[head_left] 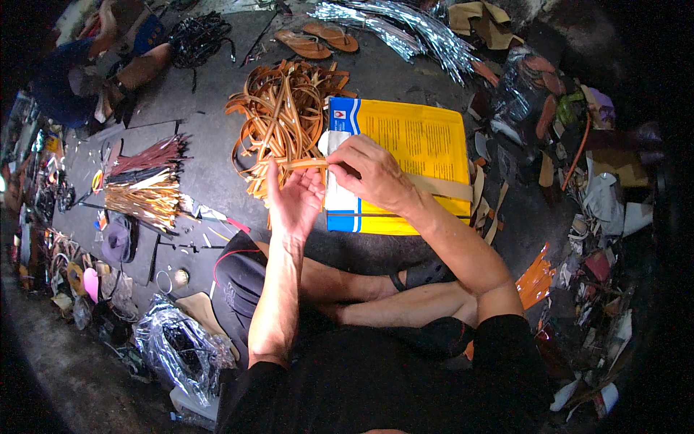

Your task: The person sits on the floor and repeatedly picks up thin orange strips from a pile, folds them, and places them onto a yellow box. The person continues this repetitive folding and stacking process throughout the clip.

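Note:
A narrow tan strap (306, 164) stretches from a tangled heap of similar orange-brown straps (282, 101) to my right hand (376, 173). The thumb and fingertips of that hand are pinched on the strap's end. My left hand (295, 202) is palm up beside the heap, thumb and fingers apart, with the strap passing just above its fingertips. Under my right hand lies a flat yellow package (416, 134) with a blue and white edge. A pale beige strip (444, 187) lies across it, its other end hidden by my right wrist.
Bundles of brown, black and gold strips (144, 188) lie to the left. Sandals (318, 42) and silvery strips (405, 29) are at the back. Another person's arm (141, 69) shows at upper left. Scraps (600, 195) crowd the right. Clear plastic (181, 340) lies near left.

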The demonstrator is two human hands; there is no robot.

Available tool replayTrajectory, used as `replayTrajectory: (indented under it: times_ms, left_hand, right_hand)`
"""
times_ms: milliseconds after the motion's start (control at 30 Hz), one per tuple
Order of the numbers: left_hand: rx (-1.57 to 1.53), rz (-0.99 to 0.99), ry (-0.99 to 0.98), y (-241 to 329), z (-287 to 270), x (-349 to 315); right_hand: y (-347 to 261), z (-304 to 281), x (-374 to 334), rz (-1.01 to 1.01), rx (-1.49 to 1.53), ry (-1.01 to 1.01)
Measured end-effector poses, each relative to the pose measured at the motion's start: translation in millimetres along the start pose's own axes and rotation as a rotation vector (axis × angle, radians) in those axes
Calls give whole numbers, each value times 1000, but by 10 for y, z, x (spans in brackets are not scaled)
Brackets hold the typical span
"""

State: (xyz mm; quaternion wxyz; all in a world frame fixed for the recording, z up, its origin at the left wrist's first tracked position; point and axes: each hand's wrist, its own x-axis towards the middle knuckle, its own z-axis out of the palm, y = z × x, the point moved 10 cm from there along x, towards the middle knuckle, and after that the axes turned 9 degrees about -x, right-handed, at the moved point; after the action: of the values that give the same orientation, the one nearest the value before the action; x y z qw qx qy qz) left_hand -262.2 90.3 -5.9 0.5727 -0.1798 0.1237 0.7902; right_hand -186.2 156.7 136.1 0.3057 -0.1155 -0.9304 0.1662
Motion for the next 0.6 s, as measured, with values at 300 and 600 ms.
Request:
replayTrajectory:
  times_ms: [300, 600]
  left_hand:
    - [539, 164, 55, 190, -257, 192]
    - [615, 168, 126, 465, -573, 388]
  right_hand:
    - [32, 2, -33, -29, 45, -44]
    - [60, 11, -42, -5, 55, -90]
